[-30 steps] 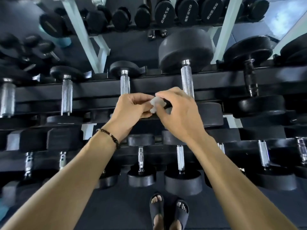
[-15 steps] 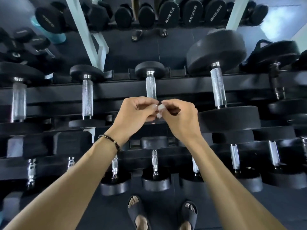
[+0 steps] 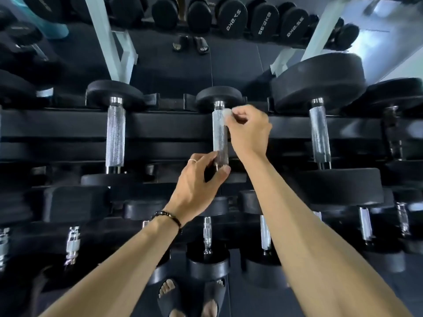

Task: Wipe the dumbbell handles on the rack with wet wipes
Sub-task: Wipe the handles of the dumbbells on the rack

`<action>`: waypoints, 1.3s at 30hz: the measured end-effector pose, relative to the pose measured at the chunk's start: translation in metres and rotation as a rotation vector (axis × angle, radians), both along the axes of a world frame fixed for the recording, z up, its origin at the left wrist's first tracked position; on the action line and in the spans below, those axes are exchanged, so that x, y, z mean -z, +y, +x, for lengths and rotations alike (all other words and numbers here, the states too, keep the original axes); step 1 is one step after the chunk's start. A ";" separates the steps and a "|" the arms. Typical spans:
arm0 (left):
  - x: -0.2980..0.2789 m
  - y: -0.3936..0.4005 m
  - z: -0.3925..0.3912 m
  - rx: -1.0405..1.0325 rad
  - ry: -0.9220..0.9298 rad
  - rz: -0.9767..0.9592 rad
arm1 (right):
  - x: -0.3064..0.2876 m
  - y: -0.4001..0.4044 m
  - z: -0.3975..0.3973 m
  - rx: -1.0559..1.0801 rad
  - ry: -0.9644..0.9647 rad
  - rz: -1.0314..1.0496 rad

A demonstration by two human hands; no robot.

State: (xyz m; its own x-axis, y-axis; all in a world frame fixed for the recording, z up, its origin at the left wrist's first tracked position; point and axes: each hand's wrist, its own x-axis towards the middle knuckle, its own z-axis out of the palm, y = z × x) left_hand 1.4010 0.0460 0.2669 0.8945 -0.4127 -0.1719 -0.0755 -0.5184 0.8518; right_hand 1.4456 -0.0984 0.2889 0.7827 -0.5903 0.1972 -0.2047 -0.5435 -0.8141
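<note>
- The right hand [image 3: 248,131] pinches a small wadded wet wipe [image 3: 227,112] between thumb and fingertips, pressed to the far end of a knurled chrome dumbbell handle [image 3: 220,136] on the upper tier of the rack [image 3: 164,124] — its grip is narrow, closed on the wipe.
- The left hand [image 3: 199,181] curls round the near end of that same handle, thumb on one side and fingers on the other; a ring shows on one finger and a beaded bracelet [image 3: 169,217] on the wrist.
- The handle's far head [image 3: 218,97] is a black round plate; the near head is hidden behind the left hand.
- Just beside it lie a left neighbour dumbbell [image 3: 115,136] and a much bigger right neighbour dumbbell [image 3: 319,131], both handles bare and free of the hands.
- The two forearms cross in front of the lower tier, covering part of the small dumbbells [image 3: 207,234] there.
- Below, on the dark floor — feet in black slides [image 3: 169,294].
</note>
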 end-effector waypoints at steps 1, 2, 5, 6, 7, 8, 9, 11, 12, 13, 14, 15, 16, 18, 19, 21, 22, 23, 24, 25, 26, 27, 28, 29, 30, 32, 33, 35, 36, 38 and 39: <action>0.003 0.001 0.001 -0.007 0.012 -0.004 | 0.001 -0.001 0.009 -0.002 -0.014 0.000; 0.006 0.002 0.001 -0.012 0.019 -0.016 | 0.002 -0.001 0.016 -0.010 -0.019 0.004; 0.011 0.005 0.003 -0.023 0.046 -0.062 | 0.004 -0.004 0.016 -0.080 0.011 0.002; 0.011 0.006 0.003 -0.029 0.049 -0.080 | 0.005 -0.005 0.011 -0.121 0.028 -0.007; 0.011 0.007 0.003 -0.032 0.049 -0.098 | 0.007 -0.006 0.002 -0.159 0.049 -0.016; 0.011 0.008 0.002 -0.033 0.056 -0.115 | 0.008 -0.006 -0.007 -0.193 0.071 -0.020; 0.011 0.008 0.002 -0.037 0.063 -0.131 | 0.009 -0.006 -0.016 -0.221 0.095 -0.015; 0.011 0.007 0.001 -0.055 0.070 -0.154 | 0.007 -0.005 -0.025 -0.246 0.118 -0.007; 0.011 0.006 0.000 -0.062 0.073 -0.158 | 0.006 -0.005 -0.021 -0.240 0.098 -0.012; 0.012 0.005 0.000 -0.068 0.078 -0.161 | 0.005 -0.006 -0.014 -0.224 0.059 -0.025; 0.012 0.004 -0.001 -0.073 0.082 -0.163 | 0.004 -0.007 -0.004 -0.200 0.015 -0.046; 0.012 0.003 -0.001 -0.079 0.086 -0.166 | 0.004 -0.007 0.007 -0.169 -0.024 -0.070; 0.012 0.003 -0.001 -0.084 0.091 -0.170 | 0.004 -0.008 0.017 -0.147 -0.057 -0.085; 0.013 0.003 -0.001 -0.089 0.094 -0.178 | 0.009 -0.007 0.022 -0.147 -0.071 -0.101; 0.013 0.003 -0.001 -0.091 0.095 -0.181 | 0.011 -0.007 0.015 -0.169 -0.048 -0.128; 0.013 0.003 -0.002 -0.093 0.096 -0.191 | 0.014 -0.011 -0.009 -0.262 0.024 -0.195; 0.013 0.003 -0.002 -0.094 0.099 -0.195 | 0.015 -0.013 -0.022 -0.322 0.065 -0.213; 0.013 0.003 -0.003 -0.094 0.102 -0.197 | 0.013 -0.014 -0.034 -0.386 0.106 -0.218; 0.013 0.003 -0.003 -0.096 0.103 -0.196 | 0.011 -0.015 -0.041 -0.439 0.130 -0.220; 0.013 0.002 -0.003 -0.099 0.101 -0.193 | 0.010 -0.017 -0.041 -0.462 0.133 -0.220; 0.013 0.002 -0.003 -0.102 0.100 -0.188 | 0.009 -0.018 -0.035 -0.454 0.111 -0.227; 0.013 0.001 -0.004 -0.104 0.101 -0.184 | 0.010 -0.019 -0.026 -0.422 0.081 -0.231; 0.012 0.001 -0.004 -0.106 0.105 -0.183 | 0.011 -0.020 -0.014 -0.374 0.051 -0.227; 0.012 0.000 -0.005 -0.109 0.107 -0.182 | 0.010 -0.021 -0.003 -0.325 0.021 -0.213; 0.012 0.000 -0.006 -0.113 0.108 -0.178 | 0.010 -0.021 0.004 -0.291 0.000 -0.194; 0.013 -0.001 -0.007 -0.124 0.104 -0.173 | 0.011 -0.022 0.000 -0.310 0.020 -0.192; 0.013 -0.001 -0.008 -0.130 0.099 -0.170 | 0.012 -0.023 -0.012 -0.359 0.058 -0.207; 0.012 -0.002 -0.010 -0.140 0.086 -0.158 | 0.010 -0.027 -0.041 -0.485 0.157 -0.209; 0.012 -0.002 -0.012 -0.147 0.079 -0.159 | 0.009 -0.030 -0.053 -0.544 0.206 -0.186; 0.012 -0.005 -0.015 -0.187 0.077 -0.167 | 0.009 -0.034 -0.057 -0.601 0.249 -0.168; 0.011 -0.006 -0.017 -0.219 0.086 -0.167 | 0.009 -0.035 -0.051 -0.592 0.237 -0.186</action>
State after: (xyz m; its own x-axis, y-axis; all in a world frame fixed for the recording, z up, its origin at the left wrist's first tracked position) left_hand 1.3843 0.0395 0.2556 0.9504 -0.2405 -0.1972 0.0992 -0.3665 0.9251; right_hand 1.3947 -0.1333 0.2800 0.9991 -0.0197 0.0369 0.0099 -0.7462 -0.6657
